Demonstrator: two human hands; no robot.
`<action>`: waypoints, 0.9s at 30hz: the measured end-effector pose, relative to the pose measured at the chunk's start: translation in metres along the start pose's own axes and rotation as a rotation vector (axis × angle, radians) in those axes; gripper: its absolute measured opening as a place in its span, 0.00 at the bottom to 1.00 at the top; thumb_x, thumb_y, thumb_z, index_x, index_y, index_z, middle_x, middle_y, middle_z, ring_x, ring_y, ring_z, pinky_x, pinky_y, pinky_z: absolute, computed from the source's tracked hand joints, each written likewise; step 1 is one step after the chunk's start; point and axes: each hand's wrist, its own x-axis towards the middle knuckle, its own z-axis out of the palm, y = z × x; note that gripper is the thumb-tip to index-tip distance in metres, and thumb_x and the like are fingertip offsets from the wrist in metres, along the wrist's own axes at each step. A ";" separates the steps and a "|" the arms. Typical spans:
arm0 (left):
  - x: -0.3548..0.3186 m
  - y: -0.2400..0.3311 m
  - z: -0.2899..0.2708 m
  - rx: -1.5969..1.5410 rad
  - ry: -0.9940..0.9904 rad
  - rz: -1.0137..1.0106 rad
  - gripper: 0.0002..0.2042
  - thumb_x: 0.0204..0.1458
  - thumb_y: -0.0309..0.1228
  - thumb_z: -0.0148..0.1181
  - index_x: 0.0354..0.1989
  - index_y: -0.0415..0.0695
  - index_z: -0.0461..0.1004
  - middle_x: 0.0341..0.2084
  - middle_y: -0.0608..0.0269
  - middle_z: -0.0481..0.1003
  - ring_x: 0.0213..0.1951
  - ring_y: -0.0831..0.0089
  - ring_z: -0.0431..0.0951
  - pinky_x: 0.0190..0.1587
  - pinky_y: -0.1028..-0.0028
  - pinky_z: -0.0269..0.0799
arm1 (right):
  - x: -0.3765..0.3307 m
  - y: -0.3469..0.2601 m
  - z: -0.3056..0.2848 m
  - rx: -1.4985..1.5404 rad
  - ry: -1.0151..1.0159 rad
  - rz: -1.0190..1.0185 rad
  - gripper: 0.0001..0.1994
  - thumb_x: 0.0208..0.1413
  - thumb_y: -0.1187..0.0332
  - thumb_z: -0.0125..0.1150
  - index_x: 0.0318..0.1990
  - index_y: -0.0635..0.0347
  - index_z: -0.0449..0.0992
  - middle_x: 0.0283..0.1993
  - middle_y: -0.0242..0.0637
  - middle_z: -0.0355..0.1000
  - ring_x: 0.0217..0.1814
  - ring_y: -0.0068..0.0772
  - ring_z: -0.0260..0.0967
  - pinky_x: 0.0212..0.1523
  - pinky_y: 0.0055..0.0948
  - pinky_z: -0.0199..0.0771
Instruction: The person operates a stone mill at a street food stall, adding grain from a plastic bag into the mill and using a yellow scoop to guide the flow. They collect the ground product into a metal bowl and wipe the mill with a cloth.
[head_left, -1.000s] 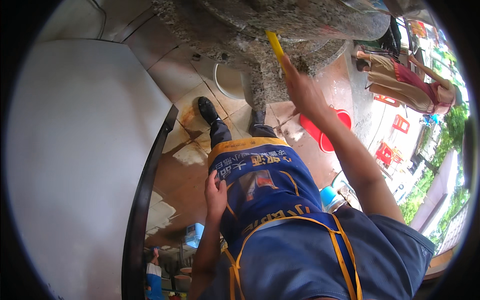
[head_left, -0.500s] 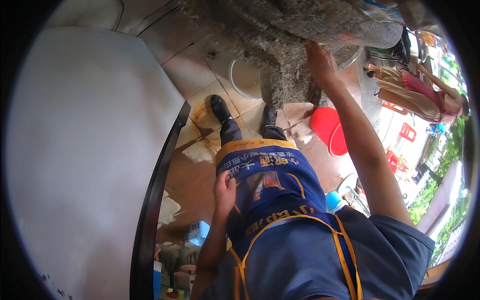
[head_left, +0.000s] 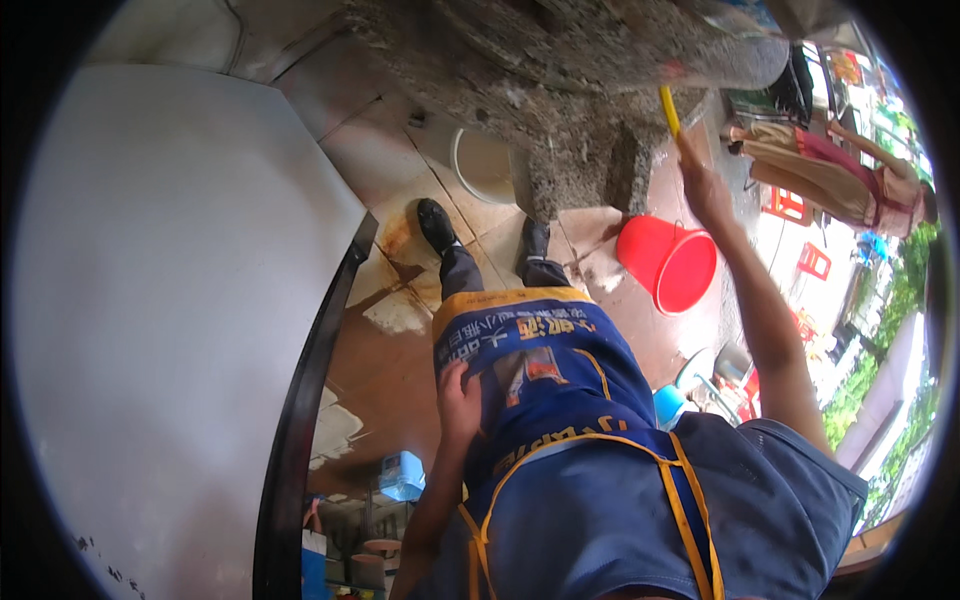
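Observation:
My right hand (head_left: 705, 190) is stretched forward beside a speckled stone counter (head_left: 600, 60). It grips a thin yellow stick-like handle (head_left: 668, 108) that points up toward the counter's edge; the far end of the handle is hidden. My left hand (head_left: 460, 395) lies flat on my blue apron (head_left: 540, 370) at the thigh, holding nothing. My black shoes (head_left: 437, 225) stand on a wet, stained tile floor below the counter.
A red bucket (head_left: 670, 262) stands on the floor right of the counter's stone leg (head_left: 585, 170). A white basin (head_left: 480, 165) sits under the counter. A big pale flat surface with a dark rim (head_left: 170, 330) fills the left. Another person (head_left: 830, 180) and red stools (head_left: 815, 262) are at the far right.
My right hand came off the counter's edge and moved down to the right; the yellow handle shows again. The view shifted, bringing the red bucket fully in. My left hand stayed on the apron.

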 end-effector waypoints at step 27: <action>0.278 0.550 -0.158 -0.058 0.534 0.710 0.24 0.62 0.36 0.57 0.65 0.41 0.66 0.64 0.56 0.65 0.66 0.64 0.62 0.67 0.68 0.56 | 0.148 0.103 -0.098 0.015 -0.235 0.016 0.27 0.63 0.70 0.51 0.70 0.46 0.60 0.29 0.49 0.75 0.31 0.50 0.77 0.29 0.45 0.75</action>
